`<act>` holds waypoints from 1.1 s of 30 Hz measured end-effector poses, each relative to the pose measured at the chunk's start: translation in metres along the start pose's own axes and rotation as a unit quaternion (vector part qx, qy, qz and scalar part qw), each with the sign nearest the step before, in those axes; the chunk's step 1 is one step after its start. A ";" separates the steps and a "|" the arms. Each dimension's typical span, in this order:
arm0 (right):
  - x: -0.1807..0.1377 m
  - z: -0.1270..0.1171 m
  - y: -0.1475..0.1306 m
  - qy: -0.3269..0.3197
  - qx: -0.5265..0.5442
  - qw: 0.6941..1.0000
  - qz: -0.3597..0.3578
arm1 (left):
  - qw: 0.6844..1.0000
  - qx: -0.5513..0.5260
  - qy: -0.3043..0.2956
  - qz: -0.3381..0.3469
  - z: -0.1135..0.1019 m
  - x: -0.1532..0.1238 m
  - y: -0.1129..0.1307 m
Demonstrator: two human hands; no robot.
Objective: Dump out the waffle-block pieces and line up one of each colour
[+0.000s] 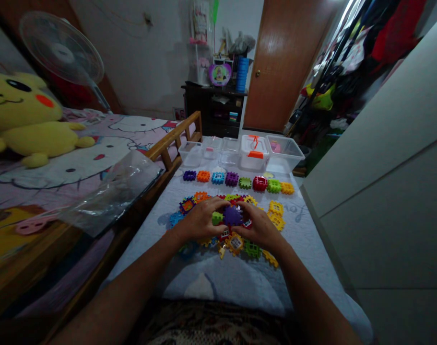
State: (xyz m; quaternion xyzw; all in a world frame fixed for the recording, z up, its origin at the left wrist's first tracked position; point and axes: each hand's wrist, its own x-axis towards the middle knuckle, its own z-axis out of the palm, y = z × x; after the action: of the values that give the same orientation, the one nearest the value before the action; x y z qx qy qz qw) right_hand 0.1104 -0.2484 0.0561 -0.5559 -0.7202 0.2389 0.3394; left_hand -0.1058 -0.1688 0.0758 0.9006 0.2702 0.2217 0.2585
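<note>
Both hands meet over a spread of interlocking plastic building blocks. My left hand (203,218) is closed around the left side of a purple block (233,215), with a small lime-green block (217,218) at its fingers. From the other side, my right hand (256,222) grips the same purple block between thumb and fingers. Loose pieces lie beneath and around: a yellow window piece (235,243), a green piece (252,248), blue pieces (175,219) to the left and yellow pieces (276,214) to the right. The fingers partly hide the pieces under them.
Behind the pile runs a row of assembled blocks, among them a red one (260,183) and an orange one (203,176). Clear plastic boxes (191,154) and a lidded box with orange clips (254,152) stand farther back. A wooden bed rail (175,136) borders the left side.
</note>
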 end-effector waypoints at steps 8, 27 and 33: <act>0.002 0.002 0.005 -0.005 -0.017 1.000 -0.004 | 1.000 0.009 -0.025 0.013 0.005 0.002 0.007; 0.001 0.000 0.001 0.004 -0.028 0.999 -0.020 | 0.993 0.113 -0.025 0.013 0.008 0.006 0.022; 0.000 0.003 0.000 0.022 -0.015 0.999 -0.023 | 0.990 0.137 -0.027 0.011 0.004 0.008 0.026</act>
State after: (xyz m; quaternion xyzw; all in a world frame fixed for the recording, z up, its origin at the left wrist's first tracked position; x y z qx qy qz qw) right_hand 0.1082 -0.2483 0.0546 -0.5494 -0.7287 0.2075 0.3524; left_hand -0.0876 -0.1837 0.0895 0.9360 0.2811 0.1611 0.1373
